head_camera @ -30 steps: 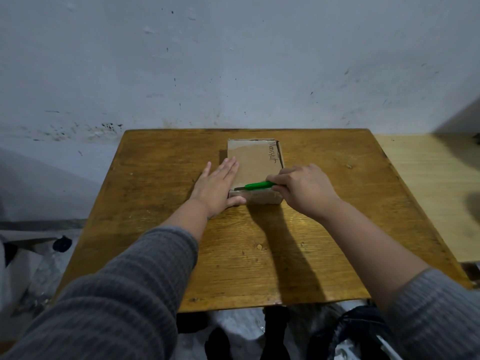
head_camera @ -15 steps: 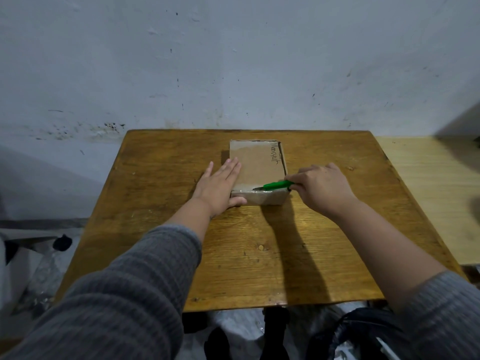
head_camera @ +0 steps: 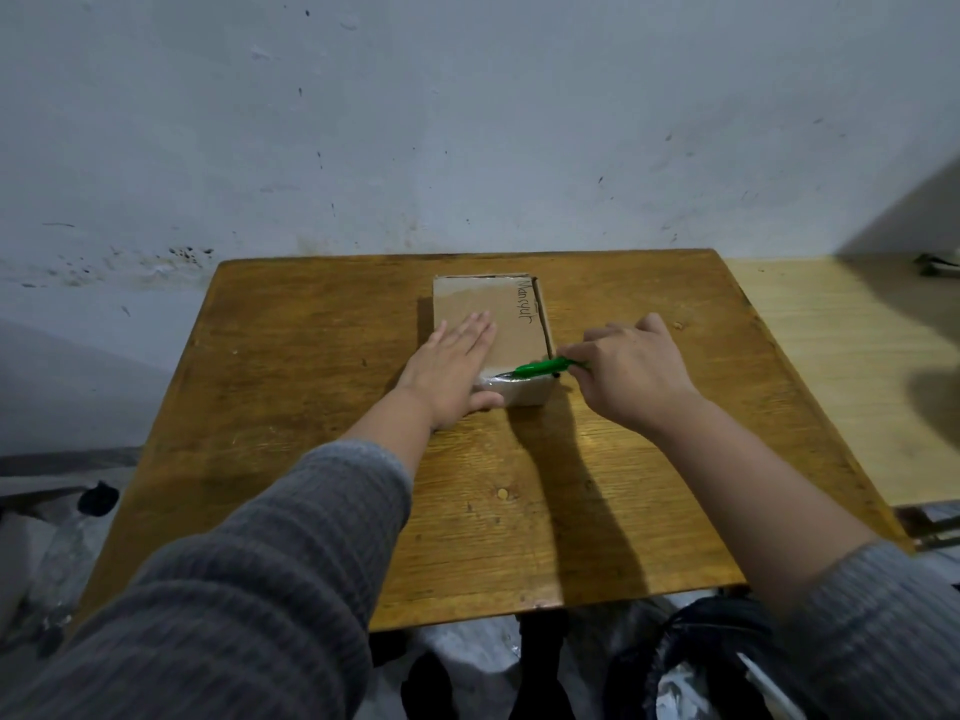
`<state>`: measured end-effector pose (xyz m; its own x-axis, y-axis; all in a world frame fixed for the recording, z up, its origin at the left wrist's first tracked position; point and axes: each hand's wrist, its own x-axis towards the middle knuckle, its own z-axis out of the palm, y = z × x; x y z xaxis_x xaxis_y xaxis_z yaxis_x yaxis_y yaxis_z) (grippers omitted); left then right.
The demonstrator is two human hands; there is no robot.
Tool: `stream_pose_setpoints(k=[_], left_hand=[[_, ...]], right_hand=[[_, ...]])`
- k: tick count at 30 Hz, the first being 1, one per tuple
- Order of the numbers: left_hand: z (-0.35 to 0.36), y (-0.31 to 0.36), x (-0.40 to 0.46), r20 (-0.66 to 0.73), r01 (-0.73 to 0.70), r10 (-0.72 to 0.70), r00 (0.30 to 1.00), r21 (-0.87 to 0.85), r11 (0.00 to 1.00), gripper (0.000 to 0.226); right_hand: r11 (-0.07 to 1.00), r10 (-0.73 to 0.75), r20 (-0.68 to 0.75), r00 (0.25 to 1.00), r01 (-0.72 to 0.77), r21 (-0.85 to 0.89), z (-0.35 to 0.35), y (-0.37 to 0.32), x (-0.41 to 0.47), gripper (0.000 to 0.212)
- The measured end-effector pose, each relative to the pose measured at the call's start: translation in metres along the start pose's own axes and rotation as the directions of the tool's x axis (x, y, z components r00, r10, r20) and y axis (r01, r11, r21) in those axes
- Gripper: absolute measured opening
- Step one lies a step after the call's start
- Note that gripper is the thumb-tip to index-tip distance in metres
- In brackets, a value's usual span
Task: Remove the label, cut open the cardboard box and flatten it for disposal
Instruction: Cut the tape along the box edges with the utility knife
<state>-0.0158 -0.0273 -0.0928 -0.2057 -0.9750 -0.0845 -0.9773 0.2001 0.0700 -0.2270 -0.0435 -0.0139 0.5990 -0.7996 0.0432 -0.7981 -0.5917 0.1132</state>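
Head view: cardboard box (head_camera: 491, 324) lies flat at the wooden table's (head_camera: 311, 407) twelve o'clock side. Left hand (head_camera: 449, 374), fingers spread flat, presses its lid. At three o'clock, right hand (head_camera: 631, 374) pinches a green cutter (head_camera: 545, 367), tip on the taped near edge.

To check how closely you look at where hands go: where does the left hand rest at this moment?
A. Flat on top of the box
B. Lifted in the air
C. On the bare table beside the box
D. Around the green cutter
A: the left hand lies palm down on the box, fingers spread, while the right hand holds the green cutter at the box's near edge.
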Motion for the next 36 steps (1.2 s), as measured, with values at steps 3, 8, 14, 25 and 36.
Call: stream_pose_setpoints(k=[3,8,14,25,36], left_hand=[[-0.001,0.0,-0.001,-0.003,-0.007,0.007,1.0,0.012,1.0,0.095],[-0.003,0.0,-0.003,0.004,-0.01,0.01,1.0,0.002,1.0,0.095],[-0.003,0.0,-0.004,0.017,-0.002,0.001,1.0,0.001,1.0,0.095],[-0.009,0.011,0.007,-0.012,0.045,-0.047,0.999,-0.098,0.994,0.105],[0.004,0.025,0.035,-0.014,0.253,-0.255,0.967,-0.087,0.964,0.089]], right_hand=[[0.998,0.058,0.021,0.998,-0.058,0.03,0.001,0.018,-0.006,0.032],[0.996,0.084,0.02,0.996,-0.085,0.018,0.005,0.03,-0.011,0.032],[0.989,0.137,0.012,0.99,-0.138,0.054,0.011,0.043,-0.02,0.032],[0.588,0.499,0.227,0.836,-0.519,0.62,0.016,0.058,-0.018,0.035],[-0.294,0.653,0.546,0.525,-0.488,0.822,0.064,0.072,0.027,0.051]])
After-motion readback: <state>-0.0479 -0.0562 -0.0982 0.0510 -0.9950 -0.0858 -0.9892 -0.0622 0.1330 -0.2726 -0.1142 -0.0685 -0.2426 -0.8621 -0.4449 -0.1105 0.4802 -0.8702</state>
